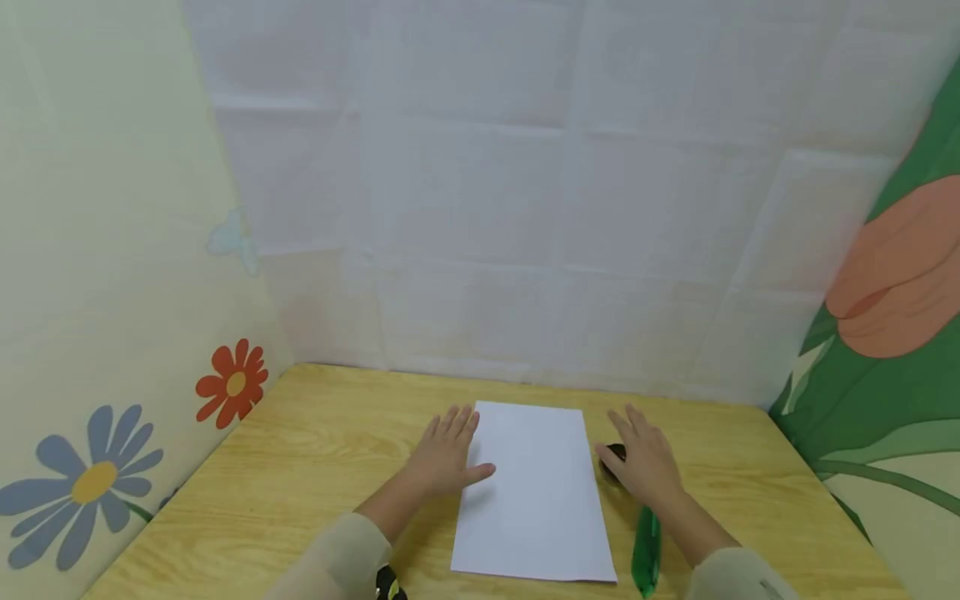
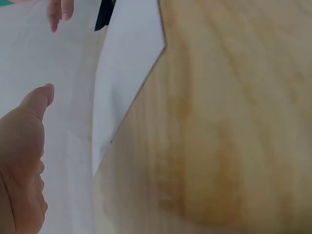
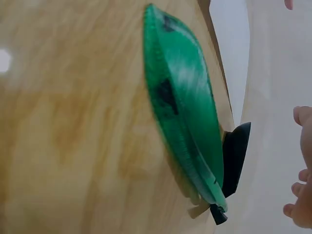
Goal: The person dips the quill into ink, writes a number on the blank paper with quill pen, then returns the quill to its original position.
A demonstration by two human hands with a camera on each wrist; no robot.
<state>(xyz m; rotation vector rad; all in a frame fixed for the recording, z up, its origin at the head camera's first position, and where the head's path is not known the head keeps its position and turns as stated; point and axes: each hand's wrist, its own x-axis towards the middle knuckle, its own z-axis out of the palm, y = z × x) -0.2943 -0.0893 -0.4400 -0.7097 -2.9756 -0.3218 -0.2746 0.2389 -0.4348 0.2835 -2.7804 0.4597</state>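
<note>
A white sheet of paper (image 1: 532, 492) lies flat on the wooden table. My left hand (image 1: 442, 462) hovers at its left edge, fingers spread, thumb over the paper. On the other side my right hand (image 1: 645, 462) is held above the table, fingers extended and nothing in its grasp. Partly hidden under it is a black object (image 1: 617, 452), seen in the right wrist view with a flared dark side. Nearer me lies a long, shiny, translucent green pouch-like item (image 3: 190, 87) with dark marks and a ridged edge. Pale stubs (image 3: 197, 209) show beside its far end.
A black and yellow thing (image 1: 387, 585) peeks out by the left sleeve. White cloth (image 1: 480, 208) hangs behind the table (image 1: 337, 433). Flower-printed cloths close in the left and right sides.
</note>
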